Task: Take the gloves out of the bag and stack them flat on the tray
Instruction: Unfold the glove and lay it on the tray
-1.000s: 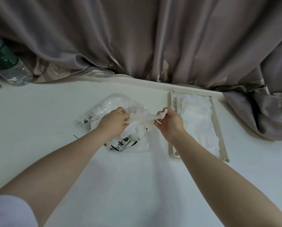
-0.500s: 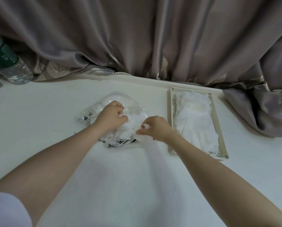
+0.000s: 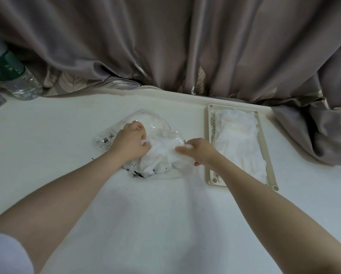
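Note:
A clear plastic bag (image 3: 106, 139) with black print lies crumpled in the middle of the white table. A bunch of thin white gloves (image 3: 161, 153) spills from its right side. My left hand (image 3: 130, 141) grips the bag and gloves at the left of the bunch. My right hand (image 3: 199, 151) pinches a glove at the bunch's right edge. To the right, a beige rectangular tray (image 3: 209, 135) holds a flat pile of white gloves (image 3: 239, 143).
A clear water bottle (image 3: 13, 78) with a green label stands at the far left by the table's back edge. Grey-brown curtain (image 3: 185, 46) hangs along the back, and a fold of it (image 3: 314, 135) lies on the table right of the tray.
One second ago my right hand stretched a glove out toward the tray. It has since come back to the bunch at the bag. My left hand stayed on the bag.

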